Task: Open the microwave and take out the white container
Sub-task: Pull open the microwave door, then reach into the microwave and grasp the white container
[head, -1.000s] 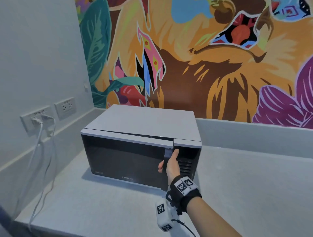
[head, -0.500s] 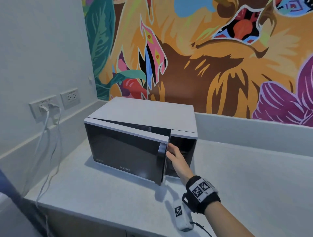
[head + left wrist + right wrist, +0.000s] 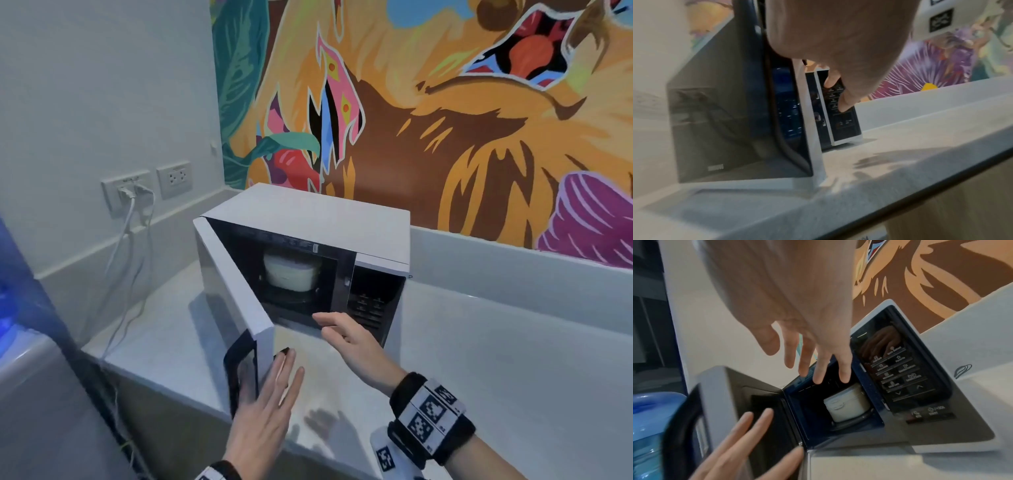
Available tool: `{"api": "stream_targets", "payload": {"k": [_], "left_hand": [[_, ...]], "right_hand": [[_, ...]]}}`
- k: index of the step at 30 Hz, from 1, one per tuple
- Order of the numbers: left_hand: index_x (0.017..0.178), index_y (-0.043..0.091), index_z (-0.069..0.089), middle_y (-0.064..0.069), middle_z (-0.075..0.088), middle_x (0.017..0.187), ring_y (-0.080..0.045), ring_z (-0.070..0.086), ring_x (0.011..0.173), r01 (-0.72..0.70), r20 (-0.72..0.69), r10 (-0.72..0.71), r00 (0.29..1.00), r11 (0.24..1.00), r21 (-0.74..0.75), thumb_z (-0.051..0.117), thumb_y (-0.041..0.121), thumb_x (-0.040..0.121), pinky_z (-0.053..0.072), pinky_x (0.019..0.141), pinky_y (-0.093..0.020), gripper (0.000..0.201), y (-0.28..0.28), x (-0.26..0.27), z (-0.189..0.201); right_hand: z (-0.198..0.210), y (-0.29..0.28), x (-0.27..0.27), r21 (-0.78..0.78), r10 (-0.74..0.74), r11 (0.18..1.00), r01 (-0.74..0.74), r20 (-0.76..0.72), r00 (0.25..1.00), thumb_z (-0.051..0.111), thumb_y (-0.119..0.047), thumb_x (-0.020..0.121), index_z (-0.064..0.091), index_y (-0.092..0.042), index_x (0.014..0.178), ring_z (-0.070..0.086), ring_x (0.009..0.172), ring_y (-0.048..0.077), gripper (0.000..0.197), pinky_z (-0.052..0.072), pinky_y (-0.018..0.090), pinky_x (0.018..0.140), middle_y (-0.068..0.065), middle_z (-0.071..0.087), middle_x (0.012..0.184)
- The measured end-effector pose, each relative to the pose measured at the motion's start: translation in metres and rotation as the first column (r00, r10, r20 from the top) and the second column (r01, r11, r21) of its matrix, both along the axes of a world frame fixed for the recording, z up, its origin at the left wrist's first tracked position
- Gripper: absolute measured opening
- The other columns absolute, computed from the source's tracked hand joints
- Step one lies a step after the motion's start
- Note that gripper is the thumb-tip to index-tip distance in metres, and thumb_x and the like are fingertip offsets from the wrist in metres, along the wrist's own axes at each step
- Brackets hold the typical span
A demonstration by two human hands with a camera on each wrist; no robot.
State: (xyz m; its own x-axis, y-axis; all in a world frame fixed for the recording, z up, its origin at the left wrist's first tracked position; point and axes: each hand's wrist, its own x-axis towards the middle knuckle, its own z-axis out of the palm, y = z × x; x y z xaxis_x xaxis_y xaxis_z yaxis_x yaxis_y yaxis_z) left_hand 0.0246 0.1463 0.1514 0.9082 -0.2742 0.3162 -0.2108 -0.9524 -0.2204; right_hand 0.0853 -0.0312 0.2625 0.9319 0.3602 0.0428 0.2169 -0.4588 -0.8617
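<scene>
Microwave (image 3: 308,219) door (image 3: 236,291) open; container (image 3: 291,272) inside. Left hand (image 3: 263,418) grip flat on door; right hand (image 3: 349,342) grip wide. Keypad (image 3: 898,369) reads "Microwave", "Child Lock".

Microwave (image 3: 315,209): white casing, black cavity. Door (image 3: 236,294): white edge, black handle. Keypad (image 3: 368,305): black, white symbols. Container (image 3: 291,272): creamy white. Counter (image 3: 479,349): pale grey, faint speckle. Mural (image 3: 428,113): orange and brown, teal leaves, pink, red, purple striped petals. Side wall (image 3: 102,85): plain white. Sockets (image 3: 174,179), cables (image 3: 126,222): white. Right wristband (image 3: 430,416): black with black-and-white square markers. Bottle (image 3: 651,426): translucent blue.
</scene>
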Motion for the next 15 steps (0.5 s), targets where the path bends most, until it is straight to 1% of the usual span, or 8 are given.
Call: {"api": "stream_targets", "payload": {"k": [2, 4, 6, 8, 10, 11, 13, 15], "left_hand": [[0.141, 0.019, 0.038, -0.008, 0.013, 0.158, -0.026, 0.008, 0.146, -0.083, 0.007, 0.083, 0.996, 0.997, -0.003, 0.08, 0.03, 0.054, 0.003, 0.107, -0.073, 0.098, 0.013, -0.007, -0.005], [0.145, 0.015, 0.03, -0.006, 0.008, 0.161, -0.024, 0.008, 0.145, -0.143, 0.053, 0.141, 0.989, 0.989, 0.035, 0.074, 0.034, 0.061, 0.012, 0.105, -0.073, 0.097, 0.025, -0.015, -0.012], [0.147, 0.011, 0.025, -0.005, 0.0, 0.163, -0.027, 0.009, 0.145, -0.203, 0.145, 0.194, 0.97, 0.978, 0.05, 0.058, 0.035, 0.071, 0.016, 0.103, -0.074, 0.086, 0.039, -0.023, -0.018], [0.144, 0.011, 0.029, -0.005, 0.006, 0.161, -0.032, 0.01, 0.146, -0.316, 0.224, 0.309, 0.924, 0.949, -0.007, 0.047, 0.036, 0.073, 0.015, 0.104, -0.076, 0.077, 0.045, -0.031, -0.025], [0.145, 0.017, 0.026, -0.007, 0.012, 0.157, -0.036, 0.01, 0.146, -0.422, 0.247, 0.44, 0.863, 0.898, -0.123, 0.044, 0.038, 0.071, 0.017, 0.104, -0.074, 0.078, 0.046, -0.036, -0.028], [0.144, 0.019, 0.026, -0.008, 0.013, 0.156, -0.04, 0.013, 0.144, -0.456, 0.236, 0.487, 0.841, 0.872, -0.177, 0.043, 0.039, 0.071, 0.02, 0.103, -0.072, 0.078, 0.048, -0.036, -0.029], [0.143, 0.02, 0.032, -0.011, 0.014, 0.156, -0.046, 0.021, 0.137, -0.5, 0.236, 0.55, 0.801, 0.832, -0.24, 0.043, 0.04, 0.071, 0.025, 0.101, -0.069, 0.075, 0.054, -0.036, -0.028], [0.143, 0.024, 0.029, -0.01, 0.009, 0.16, -0.047, 0.023, 0.137, -0.504, 0.229, 0.572, 0.787, 0.812, -0.295, 0.043, 0.04, 0.071, 0.025, 0.104, -0.067, 0.076, 0.065, -0.035, -0.027]], "right_hand": [[-0.008, -0.006, -0.001, 0.017, -0.006, 1.0, 0.007, -0.043, 0.999, 0.042, -0.029, 0.097, 0.054, -0.026, 0.13, 0.05, 0.121, 0.004, 0.035, 0.036, 0.014, 0.098, -0.008, 0.055, 0.129], [-0.016, -0.007, 0.001, 0.015, 0.002, 1.0, -0.001, -0.082, 0.997, 0.042, -0.03, 0.096, 0.055, -0.027, 0.128, 0.05, 0.121, 0.006, 0.034, 0.036, 0.02, 0.101, -0.007, 0.055, 0.129], [-0.026, -0.003, 0.007, 0.009, 0.016, 1.0, -0.015, -0.11, 0.994, 0.042, -0.031, 0.096, 0.056, -0.029, 0.124, 0.051, 0.118, 0.006, 0.031, 0.037, 0.019, 0.096, -0.006, 0.055, 0.129], [-0.035, 0.005, 0.016, 0.0, 0.021, 1.0, -0.021, -0.136, 0.99, 0.043, -0.03, 0.096, 0.056, -0.03, 0.12, 0.053, 0.111, 0.004, 0.028, 0.039, 0.014, 0.088, -0.003, 0.056, 0.128], [-0.043, 0.016, 0.029, 0.006, 0.017, 1.0, -0.017, -0.159, 0.987, 0.043, -0.029, 0.096, 0.058, -0.028, 0.12, 0.053, 0.106, 0.002, 0.029, 0.039, 0.009, 0.082, -0.003, 0.056, 0.128], [-0.047, 0.021, 0.036, 0.016, 0.017, 1.0, -0.014, -0.168, 0.986, 0.043, -0.029, 0.096, 0.058, -0.028, 0.119, 0.053, 0.108, 0.004, 0.028, 0.039, 0.01, 0.083, -0.003, 0.056, 0.128], [-0.055, 0.032, 0.051, 0.014, 0.01, 1.0, -0.008, -0.18, 0.984, 0.043, -0.031, 0.095, 0.058, -0.033, 0.116, 0.051, 0.119, 0.009, 0.025, 0.039, 0.019, 0.091, -0.003, 0.057, 0.128], [-0.061, 0.042, 0.067, 0.007, -0.002, 1.0, 0.004, -0.197, 0.98, 0.042, -0.032, 0.095, 0.057, -0.035, 0.116, 0.05, 0.122, 0.012, 0.026, 0.039, 0.026, 0.099, -0.004, 0.058, 0.128]]}}
